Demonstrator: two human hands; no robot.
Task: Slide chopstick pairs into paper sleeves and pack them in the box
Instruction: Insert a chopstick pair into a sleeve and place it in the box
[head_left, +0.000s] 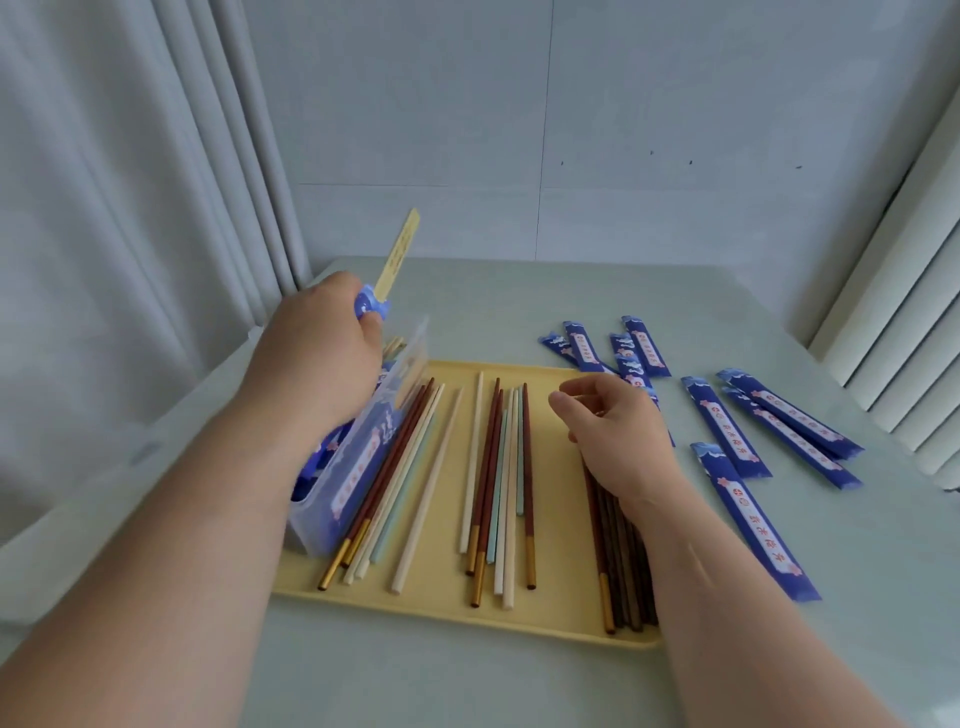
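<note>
Our left hand (317, 353) grips a pale yellow chopstick pair (400, 254) in a blue paper sleeve (371, 304), above the clear plastic box (358, 457) at the left edge of the yellow tray (550, 571). Our right hand (623, 436) is over the tray, fingers loosely curled, holding nothing. Loose brown, cream and mint chopsticks (498, 483) lie on the tray. Empty blue printed sleeves (727, 431) are scattered on the pale desk (467, 686), right of the tray.
</note>
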